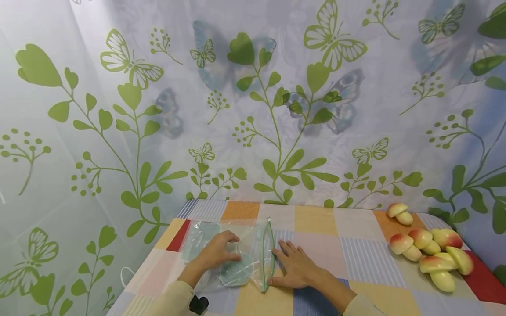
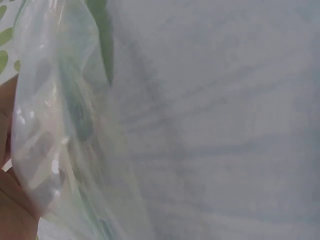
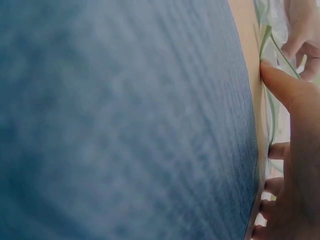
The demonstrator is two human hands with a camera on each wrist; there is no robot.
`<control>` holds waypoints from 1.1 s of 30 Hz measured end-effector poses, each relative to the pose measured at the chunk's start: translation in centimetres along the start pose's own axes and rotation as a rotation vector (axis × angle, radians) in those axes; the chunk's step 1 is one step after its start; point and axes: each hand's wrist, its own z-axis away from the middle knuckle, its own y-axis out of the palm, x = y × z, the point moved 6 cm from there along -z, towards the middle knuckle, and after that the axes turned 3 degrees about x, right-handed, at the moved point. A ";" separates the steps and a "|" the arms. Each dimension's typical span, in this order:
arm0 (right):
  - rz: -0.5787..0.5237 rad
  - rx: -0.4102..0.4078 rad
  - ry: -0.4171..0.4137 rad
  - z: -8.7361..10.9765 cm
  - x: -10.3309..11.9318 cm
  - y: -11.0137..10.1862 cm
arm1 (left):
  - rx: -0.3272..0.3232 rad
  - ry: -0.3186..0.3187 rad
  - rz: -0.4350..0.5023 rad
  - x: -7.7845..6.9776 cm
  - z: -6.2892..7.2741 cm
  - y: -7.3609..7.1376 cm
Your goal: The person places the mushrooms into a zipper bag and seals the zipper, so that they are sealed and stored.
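- The left hand (image 1: 221, 251) arches palm-down over a clear plastic bag with pale green patches (image 1: 247, 232), thumb and fingers curved loosely apart, with a gap between them.
- The right hand (image 1: 294, 265) lies low, fingers spread, thumb and fingertips touching the bag's green zip strips (image 1: 264, 287), which bow apart in the middle.
- The bag lies between the two hands, on a patchwork cloth of coloured squares and stripes (image 1: 371, 263).
- Over to the right sits a cluster of glossy yellow-and-red mushroom shapes (image 1: 438, 263).
- Behind hangs a pale curtain printed with green leaves and butterflies (image 1: 276, 131).
- A cream left sleeve (image 1: 170, 300) partly covers a small black object (image 1: 198, 304); I can't make out what it is.
- Whether the patches are printed or inside, I can't tell.
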 end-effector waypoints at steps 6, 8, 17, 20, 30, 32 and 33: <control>-0.002 0.015 0.003 0.0 0.3 -0.1 | -0.017 0.013 -0.006 -0.2 0.0 -0.1; 0.004 0.010 0.000 -0.1 0.3 -0.1 | -0.016 0.015 -0.007 -0.2 -0.1 -0.2; 0.000 -0.004 -0.009 0.0 0.3 -0.2 | -0.036 0.127 -0.046 -0.6 0.0 -0.4; -0.006 0.000 0.000 0.0 0.3 -0.2 | -0.027 0.135 -0.071 -0.5 0.0 -0.4; 0.005 -0.014 0.004 -0.4 -0.5 0.5 | 0.007 0.105 -0.071 -0.2 -0.3 -0.3; 0.005 -0.015 -0.003 -0.3 -0.4 0.3 | -0.007 0.114 -0.074 -0.3 -0.3 -0.3; 0.004 -0.015 -0.004 -0.3 -0.3 0.3 | -0.013 0.115 -0.076 -0.3 -0.3 -0.3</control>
